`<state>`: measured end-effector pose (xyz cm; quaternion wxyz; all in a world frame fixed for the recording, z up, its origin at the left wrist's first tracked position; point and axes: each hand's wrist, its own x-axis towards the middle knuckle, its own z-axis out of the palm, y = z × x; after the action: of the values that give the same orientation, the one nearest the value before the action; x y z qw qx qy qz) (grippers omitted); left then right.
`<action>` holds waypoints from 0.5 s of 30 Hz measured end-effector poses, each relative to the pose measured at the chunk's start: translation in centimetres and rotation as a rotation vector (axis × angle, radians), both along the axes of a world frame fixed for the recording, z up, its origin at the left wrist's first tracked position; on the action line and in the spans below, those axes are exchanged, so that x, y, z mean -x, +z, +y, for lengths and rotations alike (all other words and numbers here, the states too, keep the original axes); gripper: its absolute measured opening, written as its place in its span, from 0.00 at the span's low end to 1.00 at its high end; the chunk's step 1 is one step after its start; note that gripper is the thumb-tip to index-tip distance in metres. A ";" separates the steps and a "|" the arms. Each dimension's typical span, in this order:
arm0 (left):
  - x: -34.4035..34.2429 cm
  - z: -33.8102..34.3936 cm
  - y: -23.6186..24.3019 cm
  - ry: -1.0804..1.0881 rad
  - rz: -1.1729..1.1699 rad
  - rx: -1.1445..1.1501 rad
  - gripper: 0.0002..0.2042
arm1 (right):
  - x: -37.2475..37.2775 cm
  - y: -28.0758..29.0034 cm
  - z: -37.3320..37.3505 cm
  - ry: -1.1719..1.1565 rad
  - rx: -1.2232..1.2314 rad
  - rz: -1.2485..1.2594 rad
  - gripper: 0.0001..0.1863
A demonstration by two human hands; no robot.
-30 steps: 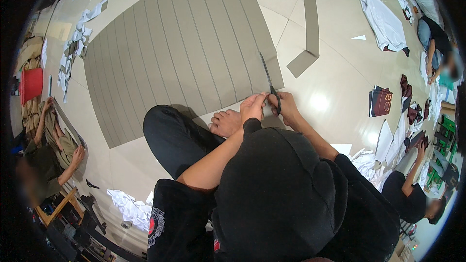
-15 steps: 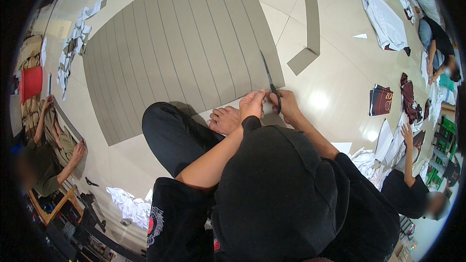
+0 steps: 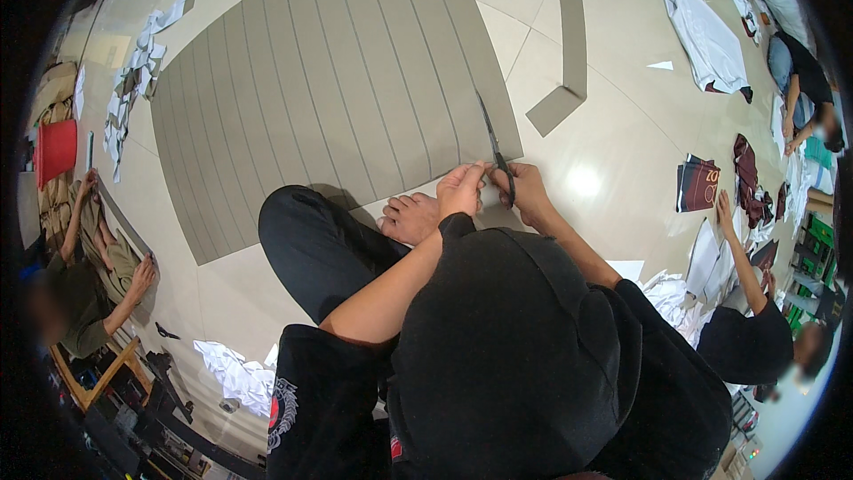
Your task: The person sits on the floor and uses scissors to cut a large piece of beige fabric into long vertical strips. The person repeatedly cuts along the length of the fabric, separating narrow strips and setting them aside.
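Note:
A large grey-brown sheet (image 3: pixel 311 98) marked with long dark lines lies on the floor in front of me. My right hand (image 3: pixel 526 192) grips black-handled scissors (image 3: pixel 496 147), fingers at the handle loops. The long blades point away from me over the sheet's right strip, between its last line and right edge. Beside them, the fingers of my left hand (image 3: pixel 460 188) are pinched together at the sheet's near edge. The two hands almost meet, and the fingertips are small and partly hidden. My bare foot (image 3: pixel 411 218) rests just left of my left hand.
A bent grey-brown strip (image 3: pixel 574 40) lies to the right of the sheet. Crumpled white paper (image 3: pixel 238 378) sits at lower left, white and maroon pieces (image 3: pixel 705 31) farther right. One person (image 3: pixel 71 302) sits at left; others work at right, one reaching out a hand (image 3: pixel 727 213).
My hands and the scissors stay almost in place. At the right, a co-worker's arm has reached farther out, toward the dark printed piece.

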<state>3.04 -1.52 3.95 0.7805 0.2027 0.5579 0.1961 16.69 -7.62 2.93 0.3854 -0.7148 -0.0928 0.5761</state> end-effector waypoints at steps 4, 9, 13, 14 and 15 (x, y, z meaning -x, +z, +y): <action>0.0 0.2 0.5 0.037 0.010 0.031 0.11 | 0.1 1.1 1.0 -0.011 -0.012 -0.009 0.14; 0.0 0.3 0.5 0.068 -0.033 0.039 0.10 | -0.6 0.4 1.6 0.013 -0.070 0.049 0.15; 0.0 0.4 1.1 0.090 -0.063 0.059 0.10 | -0.7 0.0 2.2 -0.020 -0.087 0.034 0.14; 0.0 0.3 1.1 0.090 -0.065 0.061 0.10 | -0.6 0.0 2.3 -0.017 -0.089 0.027 0.14; 0.0 0.3 1.1 0.090 -0.067 0.063 0.10 | -0.6 0.1 2.4 -0.015 -0.090 0.021 0.14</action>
<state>3.02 -1.17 5.01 0.7950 0.1459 0.5461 0.2200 17.30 -5.26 3.02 0.4225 -0.6913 -0.1094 0.5759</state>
